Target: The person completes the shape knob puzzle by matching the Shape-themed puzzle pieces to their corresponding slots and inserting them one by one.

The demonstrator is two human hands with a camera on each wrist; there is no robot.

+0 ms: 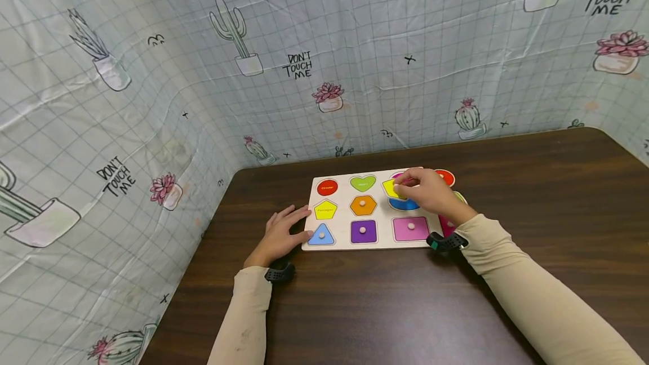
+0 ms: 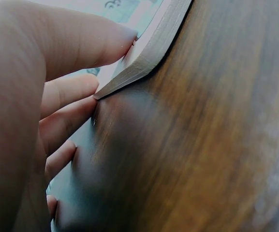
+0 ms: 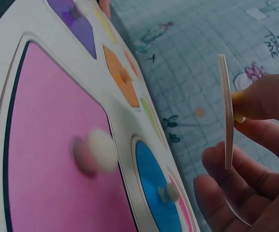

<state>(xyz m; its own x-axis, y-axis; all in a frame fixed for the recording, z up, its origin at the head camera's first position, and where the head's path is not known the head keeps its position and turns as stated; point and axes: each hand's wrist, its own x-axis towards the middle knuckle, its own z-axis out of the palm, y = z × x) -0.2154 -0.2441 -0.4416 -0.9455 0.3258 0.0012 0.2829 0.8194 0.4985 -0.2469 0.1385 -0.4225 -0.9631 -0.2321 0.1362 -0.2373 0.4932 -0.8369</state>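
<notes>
My right hand [image 1: 428,189] pinches a yellow puzzle piece [image 1: 390,188] by its knob above the wooden shape puzzle board [image 1: 343,219]. In the right wrist view the piece [image 3: 228,116] is seen edge-on, clear of the board. The left hand [image 1: 278,236] rests at the board's left edge, its thumb on the corner by the blue triangle [image 1: 321,235]. Knobbed pieces sit in the board: an orange hexagon [image 1: 363,205], a purple square [image 1: 363,231], a pink rectangle [image 1: 410,229] and a blue oval [image 1: 404,204]. Knobless printed spots show a red circle [image 1: 327,187], green heart [image 1: 363,183] and yellow pentagon [image 1: 325,209].
Right of the board, partly behind the right hand and wrist, lie a red piece [image 1: 446,177], a green-edged piece [image 1: 460,196] and a crimson piece [image 1: 447,226]. The brown table [image 1: 355,308] meets a cactus-print cloth [image 1: 385,83] at the back and left.
</notes>
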